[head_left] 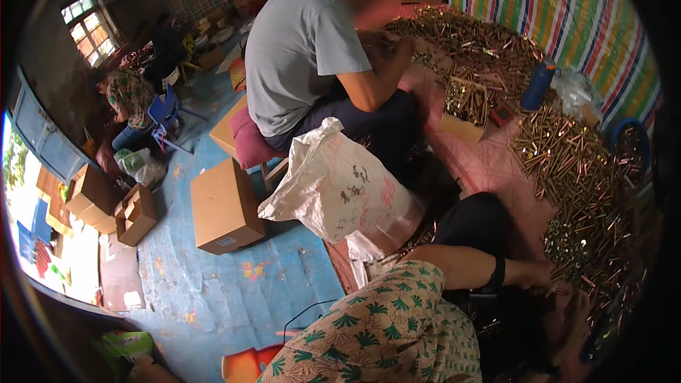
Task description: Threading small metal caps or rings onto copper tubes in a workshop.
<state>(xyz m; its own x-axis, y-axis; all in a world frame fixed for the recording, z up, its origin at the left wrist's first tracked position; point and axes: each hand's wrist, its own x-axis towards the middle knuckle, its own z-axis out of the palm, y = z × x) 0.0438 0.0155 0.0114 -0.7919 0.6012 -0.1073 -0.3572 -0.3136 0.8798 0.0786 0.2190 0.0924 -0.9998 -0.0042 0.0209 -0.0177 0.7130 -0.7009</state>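
My left arm, in a cream sleeve with green leaf shapes and a dark wristband, reaches right. My left hand (533, 276) is closed at the edge of a heap of long brass-coloured bolts (578, 177); what its fingers hold is too small to make out. Close beside it, in shadow, my right hand (572, 320) has its fingers bent toward the left one, and whatever they hold is also unclear. Small shiny nuts or washers (567, 240) lie just beyond my hands, on the pink cloth (521, 195).
Ahead, a seated co-worker (298, 57) in a grey shirt bends over another bolt heap (482, 39). A white woven sack (347, 188) stands between us. A cardboard box (225, 206) sits on the blue floor sheet (206, 291). A blue bottle (538, 86) stands among the bolts.
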